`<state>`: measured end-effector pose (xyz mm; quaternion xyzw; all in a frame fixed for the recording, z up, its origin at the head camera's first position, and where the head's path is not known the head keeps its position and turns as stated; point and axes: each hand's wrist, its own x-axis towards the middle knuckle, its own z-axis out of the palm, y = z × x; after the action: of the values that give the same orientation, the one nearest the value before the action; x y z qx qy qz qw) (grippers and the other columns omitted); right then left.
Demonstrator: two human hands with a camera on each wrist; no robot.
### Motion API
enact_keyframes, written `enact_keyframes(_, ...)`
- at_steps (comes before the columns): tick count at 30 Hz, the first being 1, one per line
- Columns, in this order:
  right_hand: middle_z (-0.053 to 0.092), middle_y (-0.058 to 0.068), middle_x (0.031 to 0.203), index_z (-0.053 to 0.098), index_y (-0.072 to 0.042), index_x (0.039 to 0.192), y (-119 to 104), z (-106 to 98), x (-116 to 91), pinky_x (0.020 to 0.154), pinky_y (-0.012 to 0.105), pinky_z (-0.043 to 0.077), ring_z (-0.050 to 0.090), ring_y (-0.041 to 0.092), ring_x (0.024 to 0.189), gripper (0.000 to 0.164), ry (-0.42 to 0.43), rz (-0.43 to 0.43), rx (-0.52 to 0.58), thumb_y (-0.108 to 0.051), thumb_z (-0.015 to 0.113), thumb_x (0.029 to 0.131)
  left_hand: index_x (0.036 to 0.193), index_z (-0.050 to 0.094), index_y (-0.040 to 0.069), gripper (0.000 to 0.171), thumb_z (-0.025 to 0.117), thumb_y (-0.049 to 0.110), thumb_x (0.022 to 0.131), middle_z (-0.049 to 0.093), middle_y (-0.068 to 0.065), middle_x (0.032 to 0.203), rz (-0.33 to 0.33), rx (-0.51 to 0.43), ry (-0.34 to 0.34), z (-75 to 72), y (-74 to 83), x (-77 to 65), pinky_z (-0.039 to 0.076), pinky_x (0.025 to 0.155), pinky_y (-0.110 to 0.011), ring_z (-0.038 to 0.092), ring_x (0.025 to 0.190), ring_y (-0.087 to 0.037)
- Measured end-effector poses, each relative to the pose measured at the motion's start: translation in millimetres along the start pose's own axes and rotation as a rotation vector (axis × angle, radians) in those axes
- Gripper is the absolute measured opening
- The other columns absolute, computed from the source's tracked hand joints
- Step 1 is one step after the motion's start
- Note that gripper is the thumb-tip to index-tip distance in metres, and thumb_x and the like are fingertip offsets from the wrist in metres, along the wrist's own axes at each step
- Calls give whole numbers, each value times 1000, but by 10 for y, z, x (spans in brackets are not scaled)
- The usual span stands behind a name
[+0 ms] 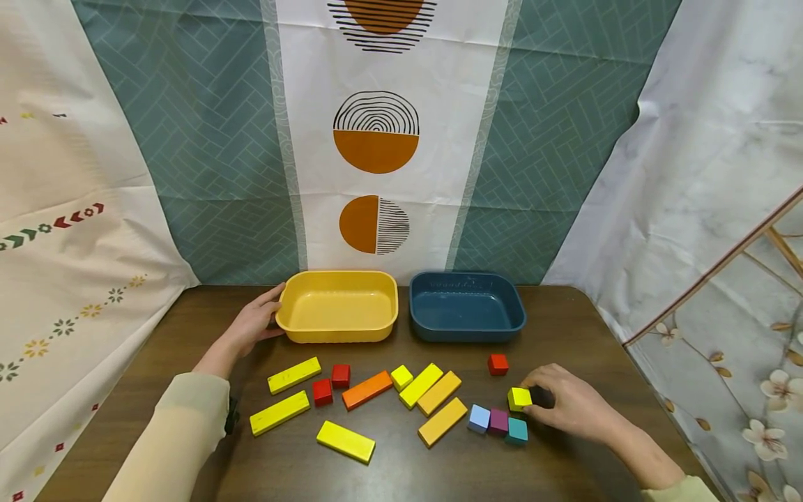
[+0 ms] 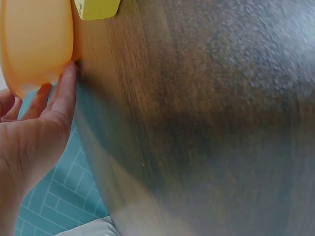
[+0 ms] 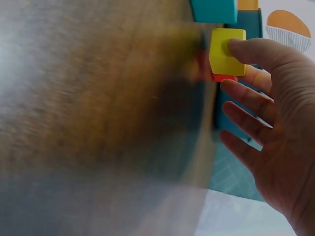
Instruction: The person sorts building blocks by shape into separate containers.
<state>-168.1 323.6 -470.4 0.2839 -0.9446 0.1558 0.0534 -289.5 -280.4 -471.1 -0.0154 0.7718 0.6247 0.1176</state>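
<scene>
My right hand (image 1: 567,401) pinches a yellow cube (image 1: 518,399) between thumb and fingers at the right of the table. In the right wrist view the thumb lies on this cube (image 3: 221,49), and the other fingers are spread. Close by are a teal cube (image 1: 517,431), a purple cube (image 1: 498,422) and a light blue cube (image 1: 479,419) in a row. Behind them sits a red cube (image 1: 498,364). My left hand (image 1: 251,322) touches the left end of a yellow bin (image 1: 337,337), its fingers extended along the outside in the left wrist view.
A dark blue bin (image 1: 467,335) stands right of the yellow one. Yellow blocks (image 1: 280,413), an orange block (image 1: 367,390), light orange blocks (image 1: 442,422), two red cubes (image 1: 323,392) and another yellow cube (image 1: 401,377) lie in front. A patterned curtain (image 1: 376,258) hangs behind the table.
</scene>
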Motion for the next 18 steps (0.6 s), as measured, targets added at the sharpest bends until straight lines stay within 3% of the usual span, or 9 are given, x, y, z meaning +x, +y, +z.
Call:
enact_keyframes(8,65,-17,105,73,-22,104,-51,-190,220,86,40,56,59,14,104,33,113,-52,-28,-25,89,76,166,12,23,59,33,19,111,11,-17,169,-14,1,4,-10,0,1,49,103,-51,43,136,-39)
enact_keyframes(18,68,-10,108,74,-18,108,-238,-417,744,84,40,56,57,17,106,29,104,-50,-7,-26,85,81,166,12,24,59,32,21,111,9,-15,170,-10,23,7,2,-16,16,49,103,-52,45,134,-37)
